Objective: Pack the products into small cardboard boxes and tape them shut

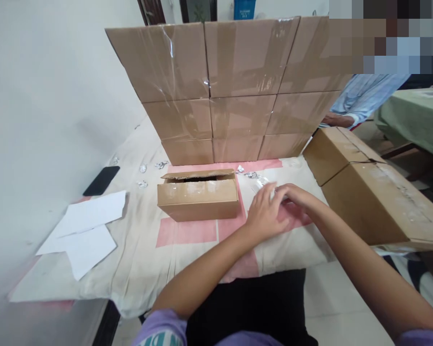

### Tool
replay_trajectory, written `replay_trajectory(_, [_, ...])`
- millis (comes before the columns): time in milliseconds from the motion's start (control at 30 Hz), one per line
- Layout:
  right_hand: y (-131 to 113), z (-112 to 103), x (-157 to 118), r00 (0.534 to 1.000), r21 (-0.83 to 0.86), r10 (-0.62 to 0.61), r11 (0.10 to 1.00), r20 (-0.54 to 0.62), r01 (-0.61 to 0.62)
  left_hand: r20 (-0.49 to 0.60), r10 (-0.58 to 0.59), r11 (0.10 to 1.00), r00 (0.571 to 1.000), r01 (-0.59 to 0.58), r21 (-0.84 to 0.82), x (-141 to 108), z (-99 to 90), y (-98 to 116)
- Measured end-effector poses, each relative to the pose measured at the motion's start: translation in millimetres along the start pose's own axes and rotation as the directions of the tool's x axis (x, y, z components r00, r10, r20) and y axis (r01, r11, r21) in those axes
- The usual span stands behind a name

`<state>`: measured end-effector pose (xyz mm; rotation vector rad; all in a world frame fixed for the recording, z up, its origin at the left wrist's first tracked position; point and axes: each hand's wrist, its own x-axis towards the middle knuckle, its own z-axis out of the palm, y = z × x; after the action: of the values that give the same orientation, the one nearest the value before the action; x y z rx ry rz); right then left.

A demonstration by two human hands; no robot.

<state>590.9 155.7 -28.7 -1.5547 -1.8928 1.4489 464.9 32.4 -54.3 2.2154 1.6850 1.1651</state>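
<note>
Over the right part of the cloth-covered table, my left hand (pixel 266 211) and my right hand (pixel 295 194) are close together. My left hand's fingers bend forward, with the thumb held apart. Curled beside it, my right hand has its fingertips mostly hidden. A whitish, shiny scrap (pixel 261 182) shows at the left fingertips; what lies between the hands is hidden. To the left of them is a small cardboard box (pixel 198 199), its top flap slightly raised. Crumpled clear scraps (pixel 251 175) lie just beyond my hands.
Stacked taped cartons (pixel 243 115) rise behind the small box. A large carton (pixel 375 187) stands at right, near another person's sleeve (pixel 364 98). White papers (pixel 90 216) and a black phone-like slab (pixel 101 181) lie at left beside the wall. More crumpled scraps (pixel 143 183) dot the cloth.
</note>
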Motion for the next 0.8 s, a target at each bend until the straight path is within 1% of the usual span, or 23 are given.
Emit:
replay_trajectory(33, [0.3, 0.7, -0.8, 1.000, 0.016, 0.007, 1.000, 0.006, -0.007, 0.025, -0.118, 0.993, 0.993, 0.118, -0.007, 11.9, 11.1, -7.0])
replay_trajectory(67, [0.5, 1.3, -1.5, 1.000, 0.035, 0.019, 0.999, 0.010, -0.019, 0.043, -0.209, 0.978, 0.977, 0.209, -0.012, 22.1, 20.4, -15.1])
replay_trajectory(100, [0.7, 1.7, -2.1, 0.999, 0.052, 0.032, 0.998, 0.011, -0.033, 0.050, -0.271, 0.962, 0.961, 0.273, -0.016, 29.9, 28.1, -23.5])
replay_trajectory(133, [0.6, 1.9, -2.4, 0.999, 0.065, 0.039, 0.997, 0.010, -0.039, 0.048, -0.308, 0.951, 0.950, 0.309, -0.020, 35.3, 34.5, -31.2])
replay_trajectory(167, [0.2, 1.9, -2.4, 0.999, 0.076, 0.043, 0.996, 0.007, -0.043, 0.039, -0.321, 0.946, 0.946, 0.322, -0.021, 38.2, 39.6, -37.8])
replay_trajectory(233, [-2.2, 1.7, -1.5, 0.999, 0.097, 0.046, 0.994, -0.002, -0.046, 0.014, -0.318, 0.948, 0.948, 0.318, -0.019, 38.7, 46.0, -46.0])
replay_trajectory(300, [-6.7, 2.2, 0.1, 0.999, 0.117, 0.036, 0.993, -0.026, -0.033, 0.005, -0.312, 0.950, 0.950, 0.312, -0.015, 36.1, 48.2, -48.3])
replay_trajectory(367, [-11.3, 3.9, 1.3, 0.998, 0.116, 0.028, 0.993, -0.064, -0.021, 0.011, -0.313, 0.950, 0.950, 0.313, -0.010, 33.8, 47.4, -47.4])
replay_trajectory(467, [-12.4, 6.5, -1.1, 0.994, 0.060, 0.036, 0.998, -0.106, -0.030, 0.021, -0.321, 0.947, 0.947, 0.322, -0.010, 33.1, 44.4, -45.7])
replay_trajectory(533, [-7.3, 6.1, -6.5, 0.990, 0.006, 0.022, 1.000, -0.136, -0.022, 0.020, -0.320, 0.947, 0.947, 0.320, -0.011, 33.2, 43.3, -45.6])
replay_trajectory(633, [5.9, 2.9, -18.5, 0.982, -0.076, -0.036, 0.997, -0.185, 0.022, 0.004, -0.306, 0.952, 0.952, 0.306, -0.006, 32.7, 43.8, -46.4])
replay_trajectory(700, [14.5, 1.7, -26.6, 0.982, -0.110, -0.057, 0.993, -0.182, 0.037, -0.010, -0.290, 0.957, 0.957, 0.290, 0.002, 32.0, 44.8, -46.7])
replay_trajectory(767, [20.9, 3.1, -32.9, 0.985, -0.092, -0.037, 0.995, -0.171, 0.021, -0.020, -0.281, 0.960, 0.960, 0.281, 0.012, 31.4, 45.6, -46.3])
replay_trajectory(800, [23.2, 4.8, -35.2, 0.986, -0.056, -0.015, 0.998, -0.167, 0.005, -0.023, -0.282, 0.959, 0.959, 0.282, 0.016, 31.2, 45.8, -46.0])
